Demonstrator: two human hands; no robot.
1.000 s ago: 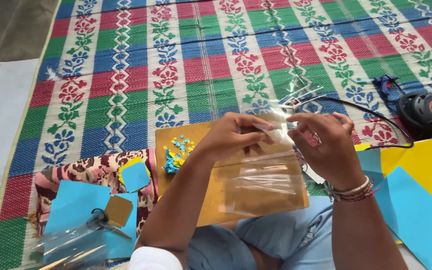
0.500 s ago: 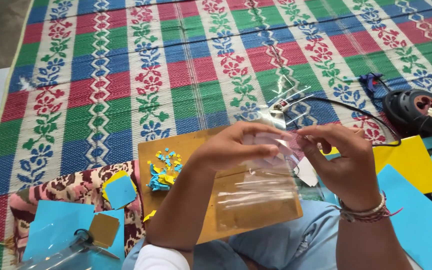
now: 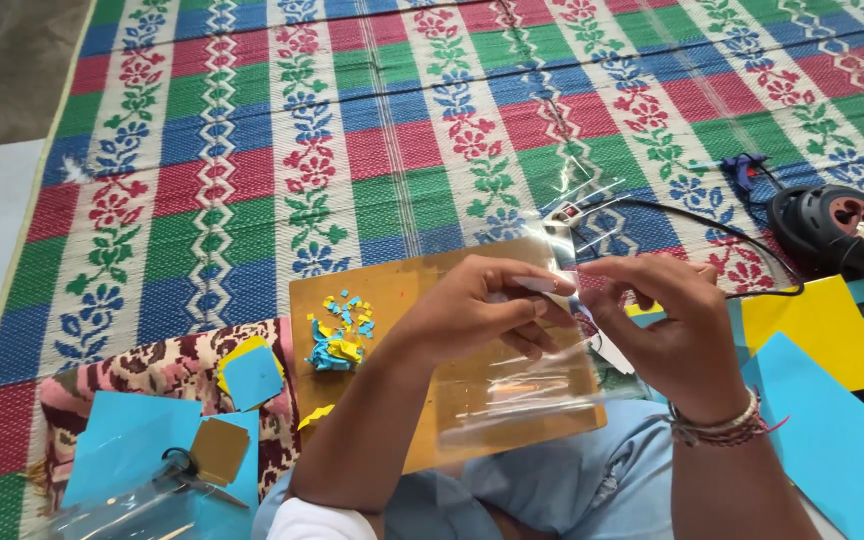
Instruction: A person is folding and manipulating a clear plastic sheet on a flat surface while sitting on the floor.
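Observation:
My left hand [image 3: 472, 310] and my right hand [image 3: 667, 325] both pinch the top edge of a clear plastic sleeve [image 3: 532, 385] held over a golden-brown board [image 3: 392, 290] on my lap. The sleeve hangs down in front of the board, and its upper flap [image 3: 582, 215] sticks up between my fingers. A small pile of blue and yellow paper scraps [image 3: 340, 335] lies on the board's left part, just left of my left wrist.
A striped flowered mat [image 3: 352, 130] covers the floor. Blue paper sheets [image 3: 122, 440], scissors [image 3: 197, 475] and a patterned cloth [image 3: 152, 370] lie at the lower left. Yellow paper [image 3: 822, 325], blue paper [image 3: 832, 440], a black cord reel [image 3: 837, 225] and a blue glue gun [image 3: 742, 170] are on the right.
Both hands kept hold of the clear sleeve and drew closer together at its top edge. The camera view shifted, so the board and hands sit a little lower and further right.

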